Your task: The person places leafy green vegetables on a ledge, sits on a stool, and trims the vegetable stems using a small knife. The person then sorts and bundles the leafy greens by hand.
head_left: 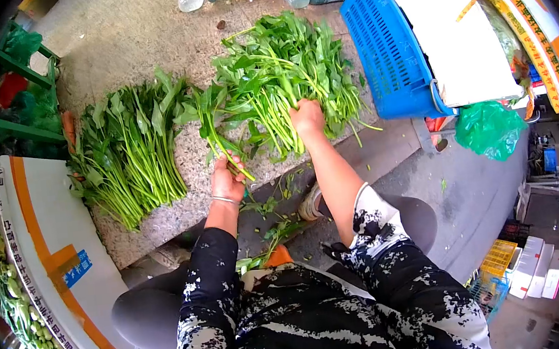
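Pinching slim green leafy stems, the left hand hangs beside a loose green leafy pile on the speckled stone desk; the right hand's fingers seem curled around pale-green stalks. Tangled leaves could snag, so pulling might snap them.

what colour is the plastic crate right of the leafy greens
The crate is bright blue, shown in the head view.

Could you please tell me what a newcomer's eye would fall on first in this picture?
Probably the left heap of water spinach and the larger middle heap, where the right hand grasps some stems. The left hand holds a small bunch between the heaps. At upper right, a vivid blue crate stands out.
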A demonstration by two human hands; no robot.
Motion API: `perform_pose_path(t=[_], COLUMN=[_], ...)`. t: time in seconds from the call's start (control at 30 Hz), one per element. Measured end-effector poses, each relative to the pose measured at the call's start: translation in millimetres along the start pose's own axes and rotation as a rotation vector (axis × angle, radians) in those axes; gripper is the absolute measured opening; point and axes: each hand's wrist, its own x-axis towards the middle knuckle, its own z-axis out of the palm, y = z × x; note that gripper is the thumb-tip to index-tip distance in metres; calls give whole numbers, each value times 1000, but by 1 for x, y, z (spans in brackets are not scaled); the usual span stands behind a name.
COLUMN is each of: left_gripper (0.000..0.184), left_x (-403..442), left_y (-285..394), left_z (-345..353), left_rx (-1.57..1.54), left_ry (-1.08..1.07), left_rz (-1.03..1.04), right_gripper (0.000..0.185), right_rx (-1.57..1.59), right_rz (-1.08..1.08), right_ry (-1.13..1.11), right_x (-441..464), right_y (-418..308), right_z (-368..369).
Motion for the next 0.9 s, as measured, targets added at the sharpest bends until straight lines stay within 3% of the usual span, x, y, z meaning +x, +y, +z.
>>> perform_pose_path(t=[0.1,0.13,0.2,0.27,0.33,0.4,0.43,0.47,0.5,0.6,0.67,0.7,0.73,0.8,0.83,0.9], left_gripper=[38,38,39,32,20,12,12,12,12,13,12,12,12,11,11,11], left_x=[3,2,0,6,18,24,16,8,0,-2,5,5,6,7,6,2], left_y=[0,-1,-6,-9,-20,-19,-16,-12,-9,-8,-13,-14,-14,-13,-10,-9], left_z=[5,15,33,34,23,5,4,4,10,10,5,4,4,0,-7,-6], left_rx=[45,42,144,137,281,227,234,242,273,275,222,186,153,154,193,242], left_ry=[-30,-28,-40,-85,-138,-89,-126,-163,-137,-153,-115,-128,-143,-114,-141,-135], left_rz=[-51,-56,-20,-60,-54,-90,-112,-133,-129,-142,-111,-114,-122,-116,-135,-118], right_gripper=[22,19,18,20,19,19,23,27,33,42,48,55,60,62,62,43], right_rx=[53,110,206,257,413,641,357,357,177,166,275,128,295,603,411,492], right_rz=[-65,-14,-215,-285,-500,-115,-196,-38,-81,-151,-86,-68,-137,30,-50,-35], right_ry=[22,-70,-48,-283,-454,-483,-172,-140,23,-152,-427,-601,-565,-725,-631,-643], right_x=[-17,-31,-69,-96,-98,-73,-63,-47,-37,-19,-17,-19,-20,-27,-44,-60], right_y=[-6,-16,-19,-23,-9,-5,-15,-17,-19,-25,-31,-38,-31,-23,-31,-31], right_z=[-9,-15,-5,-2,8,8,-19,-21,-23,-5,14,8,31,63,41,41])
